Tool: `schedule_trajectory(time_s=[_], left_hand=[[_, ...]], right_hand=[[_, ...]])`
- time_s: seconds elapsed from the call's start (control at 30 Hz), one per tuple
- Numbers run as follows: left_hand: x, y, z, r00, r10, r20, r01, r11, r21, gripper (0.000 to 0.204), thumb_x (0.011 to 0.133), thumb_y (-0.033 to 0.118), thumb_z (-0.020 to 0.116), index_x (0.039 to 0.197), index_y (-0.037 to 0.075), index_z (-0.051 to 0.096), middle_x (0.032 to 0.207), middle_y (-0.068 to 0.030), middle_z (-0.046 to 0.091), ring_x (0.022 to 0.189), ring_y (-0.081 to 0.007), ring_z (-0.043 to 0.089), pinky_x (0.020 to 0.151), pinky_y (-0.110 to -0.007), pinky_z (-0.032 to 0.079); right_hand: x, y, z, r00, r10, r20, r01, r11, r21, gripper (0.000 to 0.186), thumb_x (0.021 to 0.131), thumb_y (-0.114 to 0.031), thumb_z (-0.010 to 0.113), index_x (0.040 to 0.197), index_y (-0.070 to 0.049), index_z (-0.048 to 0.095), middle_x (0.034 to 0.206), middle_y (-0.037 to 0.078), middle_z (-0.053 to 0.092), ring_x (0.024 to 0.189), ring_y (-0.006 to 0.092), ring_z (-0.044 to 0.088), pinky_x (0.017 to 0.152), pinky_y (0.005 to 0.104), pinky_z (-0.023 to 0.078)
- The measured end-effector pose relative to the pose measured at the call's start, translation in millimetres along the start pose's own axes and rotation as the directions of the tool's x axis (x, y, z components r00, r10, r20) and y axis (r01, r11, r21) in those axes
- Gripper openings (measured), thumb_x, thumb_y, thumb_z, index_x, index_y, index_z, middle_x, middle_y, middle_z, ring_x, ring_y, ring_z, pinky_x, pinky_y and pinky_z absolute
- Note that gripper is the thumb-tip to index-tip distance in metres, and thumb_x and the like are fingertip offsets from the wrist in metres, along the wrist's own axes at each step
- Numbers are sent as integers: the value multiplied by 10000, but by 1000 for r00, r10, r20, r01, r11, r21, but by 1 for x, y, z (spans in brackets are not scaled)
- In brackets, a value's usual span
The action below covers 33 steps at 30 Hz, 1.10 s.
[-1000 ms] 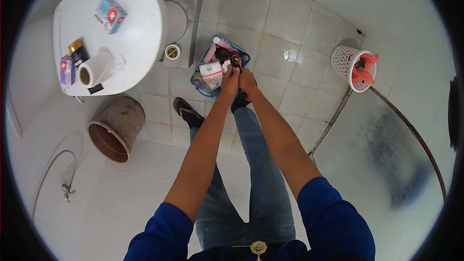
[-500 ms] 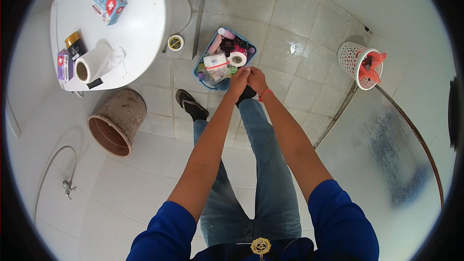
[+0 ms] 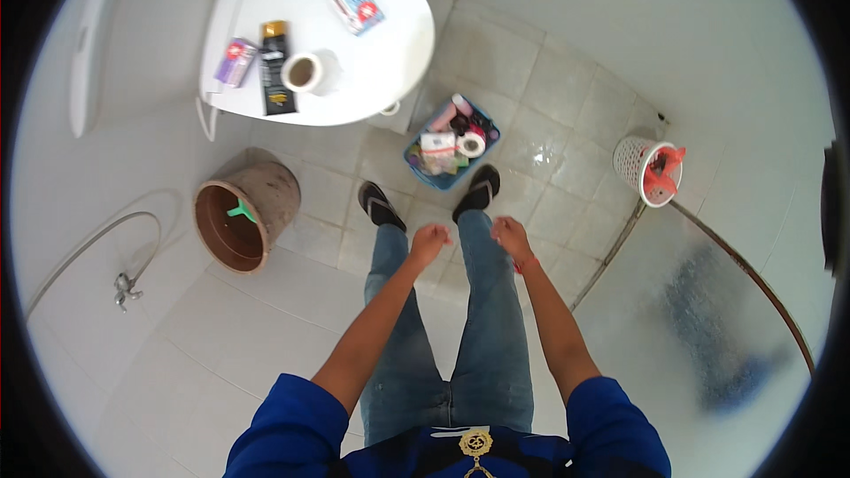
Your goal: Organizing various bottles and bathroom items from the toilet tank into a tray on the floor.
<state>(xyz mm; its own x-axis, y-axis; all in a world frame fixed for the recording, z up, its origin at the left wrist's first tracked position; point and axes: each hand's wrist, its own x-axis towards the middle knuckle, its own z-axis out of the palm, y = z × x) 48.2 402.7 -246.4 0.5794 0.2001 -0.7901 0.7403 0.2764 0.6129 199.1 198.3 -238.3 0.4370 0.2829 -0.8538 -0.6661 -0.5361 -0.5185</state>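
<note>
A brown bucket (image 3: 279,190) sits low on the left, mouth toward the viewer's lower left, with a small green piece (image 3: 242,211) inside it. Ahead of the feet on the tiled floor is the blue basket (image 3: 436,182), packed full: pink bottle (image 3: 461,106), a white packet (image 3: 437,142) with a red stripe, dark items too jumbled to tell apart, and a white roll (image 3: 478,147) on top near the right side. At far right, a white perforated bin (image 3: 627,159) holds a red-orange plastic bag (image 3: 660,182).

Around these, a metal tap (image 3: 124,292) with a hose is on the left wall. The closed white toilet lid (image 3: 390,53) carries, in order, a purple box (image 3: 235,62), a black tube (image 3: 277,71) with gold cap, a paper roll (image 3: 304,87) close against the tube, and a blue-and-white box (image 3: 359,9).

The left hand (image 3: 429,245) and right hand (image 3: 510,237) hang apart over the legs, fingers loosely curled; blur hides whether the fingertips meet. The right foot (image 3: 478,190) stands between the hands and the basket's near right edge. A frosted panel (image 3: 637,301) closes the right side.
</note>
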Motion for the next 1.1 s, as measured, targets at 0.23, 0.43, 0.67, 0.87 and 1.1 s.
schedule_trajectory(time_s=[0.23,0.43,0.67,0.87,1.1], left_hand=[[-124,62,-68,996,-33,-77,6,945,-328,245,975,216,586,902,-13,638,683,-26,594,706,-117,645,626,-265,517],[-183,95,-132,978,7,-207,-62,963,-262,245,946,255,625,948,11,612,724,-30,621,711,-112,646,598,-254,504],[-232,174,-206,976,206,-74,-217,956,-196,276,947,312,598,1009,43,615,801,-51,675,716,-117,642,621,-245,483],[-274,226,-254,941,325,-92,-335,933,-129,288,972,343,558,1058,73,612,946,-37,672,864,-113,626,765,-270,492],[-301,246,-275,941,316,-124,-330,937,-112,318,986,342,536,1144,71,594,1043,-48,668,927,-135,633,791,-285,489]], right_hand=[[-148,-81,32,997,-76,3,76,997,29,348,977,-315,548,1166,-26,596,945,41,658,828,115,623,722,249,486],[-230,-132,94,972,-221,81,219,975,32,329,971,-273,567,1181,-21,590,963,50,661,840,118,627,729,254,493],[-268,-184,170,926,-359,117,356,933,44,301,974,-257,564,1171,-31,600,961,41,663,819,111,628,711,239,491],[-277,-229,218,872,-454,184,471,880,-60,312,963,-239,564,1194,-31,591,969,39,668,837,105,630,711,237,488],[-265,-272,240,828,-517,215,526,850,17,386,897,-245,675,1177,2,575,885,55,664,786,105,636,635,235,469]])
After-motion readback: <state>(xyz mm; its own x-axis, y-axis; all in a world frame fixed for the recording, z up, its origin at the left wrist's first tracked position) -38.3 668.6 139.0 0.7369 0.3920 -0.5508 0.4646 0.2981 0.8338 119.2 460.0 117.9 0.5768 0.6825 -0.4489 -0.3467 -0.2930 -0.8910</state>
